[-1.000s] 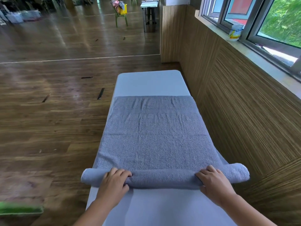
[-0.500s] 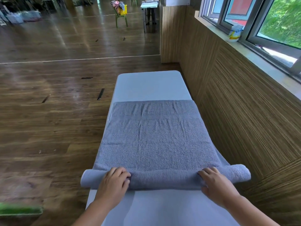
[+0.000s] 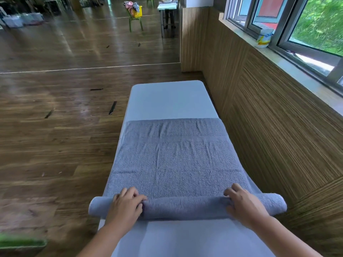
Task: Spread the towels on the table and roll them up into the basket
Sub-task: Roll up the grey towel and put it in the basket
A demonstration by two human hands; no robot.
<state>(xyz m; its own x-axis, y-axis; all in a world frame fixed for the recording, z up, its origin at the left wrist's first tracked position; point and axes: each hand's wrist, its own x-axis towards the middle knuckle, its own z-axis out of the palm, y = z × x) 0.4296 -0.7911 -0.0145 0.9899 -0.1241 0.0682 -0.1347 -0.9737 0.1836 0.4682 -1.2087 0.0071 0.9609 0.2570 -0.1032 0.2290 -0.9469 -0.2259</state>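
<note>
A grey towel (image 3: 174,160) lies flat along the narrow white table (image 3: 167,97), its near end wound into a thick roll (image 3: 185,207) that sticks out past both table edges. My left hand (image 3: 125,206) presses on the roll's left part, fingers curled over its top. On the right part rests my right hand (image 3: 245,204), gripping the roll the same way. The towel's far edge sits about halfway up the table. No basket for the rolls shows clearly near the table.
A wood-panelled wall (image 3: 278,127) runs close along the table's right side under a window sill with a white tub (image 3: 264,38). Wooden floor lies to the left. A green object (image 3: 20,243) sits at the bottom left. Far off stands a yellow basket of clothes (image 3: 134,10) on a chair.
The roll has grown thicker and the flat part shorter: the towel's far edge has slid toward me along the table. Both hands have stayed on the roll, turning it forward.
</note>
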